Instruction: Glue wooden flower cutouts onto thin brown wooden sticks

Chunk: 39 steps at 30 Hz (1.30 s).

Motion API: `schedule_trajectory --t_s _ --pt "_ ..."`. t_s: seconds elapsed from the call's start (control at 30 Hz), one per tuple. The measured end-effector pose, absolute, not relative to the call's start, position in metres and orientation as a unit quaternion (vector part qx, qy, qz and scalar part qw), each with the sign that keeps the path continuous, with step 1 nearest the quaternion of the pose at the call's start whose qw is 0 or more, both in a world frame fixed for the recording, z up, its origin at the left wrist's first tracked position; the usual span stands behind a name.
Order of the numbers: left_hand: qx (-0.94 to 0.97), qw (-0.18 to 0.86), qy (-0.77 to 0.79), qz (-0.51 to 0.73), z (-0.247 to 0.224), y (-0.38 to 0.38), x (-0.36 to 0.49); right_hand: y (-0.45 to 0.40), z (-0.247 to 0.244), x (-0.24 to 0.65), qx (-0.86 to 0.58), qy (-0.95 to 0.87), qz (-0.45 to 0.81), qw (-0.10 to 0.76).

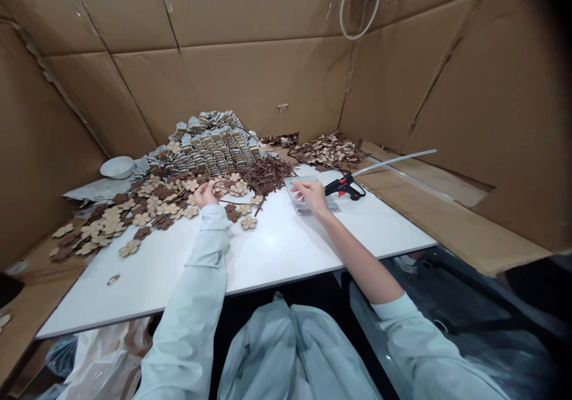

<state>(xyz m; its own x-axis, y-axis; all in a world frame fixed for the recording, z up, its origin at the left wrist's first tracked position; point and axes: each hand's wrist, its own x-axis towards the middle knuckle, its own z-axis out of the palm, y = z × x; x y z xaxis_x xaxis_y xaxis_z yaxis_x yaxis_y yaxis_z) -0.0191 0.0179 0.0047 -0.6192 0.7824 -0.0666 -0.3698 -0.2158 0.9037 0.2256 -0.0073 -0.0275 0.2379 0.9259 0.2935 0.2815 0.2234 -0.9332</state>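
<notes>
My left hand (207, 195) is closed, fingertips pinched together at the right edge of a heap of beige and brown flower-shaped pieces (163, 194). A thin brown strip lies by those fingertips, but what they hold is too small to make out. My right hand (313, 196) has its fingers stretched out and apart, with nothing visible in them. It hovers over a clear printed sheet (330, 205), just left of a black glue gun (344, 186) with orange parts. A long translucent glue stick (397, 160) sticks out of the gun's back.
Behind the flowers rise stacked small silvery packets (214, 145). A pile of brown strips (268, 174) and another flower heap (330, 151) lie further right. A white bowl (117, 167) stands at left. A small ring-shaped piece (113, 279) lies near the white table's (272, 251) front left. Cardboard walls surround it.
</notes>
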Motion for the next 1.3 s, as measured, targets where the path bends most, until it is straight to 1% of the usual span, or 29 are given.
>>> schedule_trajectory --t_s 0.13,0.3,0.4,0.5,0.63,0.77,0.97,1.1,1.2,1.3 --pt "0.272 0.423 0.53 0.683 -0.002 0.017 -0.012 -0.008 -0.026 0.224 -0.54 -0.524 0.335 0.567" --pt "0.456 0.516 0.458 0.562 -0.009 0.008 0.006 -0.006 -0.029 0.222 -0.517 -0.529 0.398 0.543" --pt "0.508 0.526 0.441 0.521 -0.008 0.002 0.012 -0.005 -0.03 0.218 -0.486 -0.553 0.434 0.518" --pt "0.531 0.521 0.444 0.499 -0.006 -0.003 0.014 -0.008 -0.028 0.215 -0.475 -0.582 0.44 0.493" --pt "0.54 0.527 0.436 0.491 -0.006 -0.004 0.016 -0.014 -0.023 0.213 -0.49 -0.607 0.414 0.469" --pt "0.529 0.57 0.398 0.486 -0.009 -0.002 0.016 -0.014 -0.025 0.213 -0.485 -0.624 0.402 0.463" --pt "0.458 0.627 0.336 0.533 -0.008 -0.003 0.015 -0.006 -0.036 0.213 -0.441 -0.575 0.48 0.495" --pt "0.412 0.646 0.333 0.549 -0.002 -0.007 0.016 -0.003 -0.037 0.212 -0.427 -0.558 0.491 0.515" --pt "0.383 0.637 0.345 0.574 0.002 -0.009 0.015 -0.005 -0.033 0.214 -0.442 -0.56 0.469 0.521" --pt "0.376 0.616 0.371 0.584 0.003 -0.008 0.014 -0.01 -0.028 0.218 -0.491 -0.602 0.378 0.504"
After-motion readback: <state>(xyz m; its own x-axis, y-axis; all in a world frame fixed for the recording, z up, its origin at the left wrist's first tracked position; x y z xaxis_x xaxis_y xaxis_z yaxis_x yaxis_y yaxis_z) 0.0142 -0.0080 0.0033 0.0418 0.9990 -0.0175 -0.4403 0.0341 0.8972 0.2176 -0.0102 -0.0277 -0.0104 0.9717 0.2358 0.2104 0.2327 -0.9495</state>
